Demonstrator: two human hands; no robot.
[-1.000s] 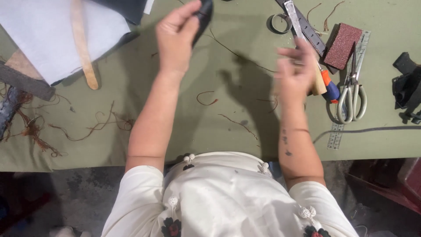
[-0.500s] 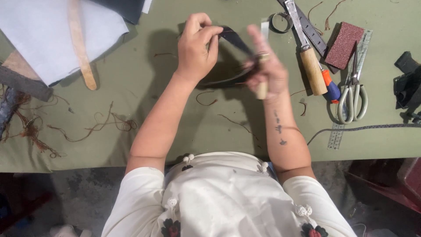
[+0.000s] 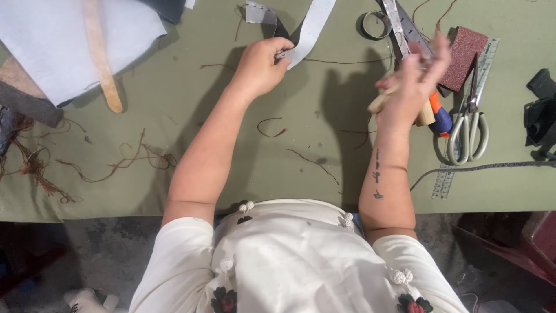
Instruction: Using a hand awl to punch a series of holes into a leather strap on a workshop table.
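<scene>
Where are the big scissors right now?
In the head view the scissors lie on the green table, on the person's right side, just right of the right hand, beside the reddish-brown sanding block and over a ruler.

No pkgs, labels, signs or screens in view, just worktable w/ tools

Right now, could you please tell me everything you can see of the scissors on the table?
The scissors lie flat on the green table, at the right side, shut, blades pointing away from the person. They look like metal, with two pale looped handles nearest the table's front edge. They rest across a clear ruler, beside a reddish sanding block. The right hand is close on their left but not touching.
</scene>
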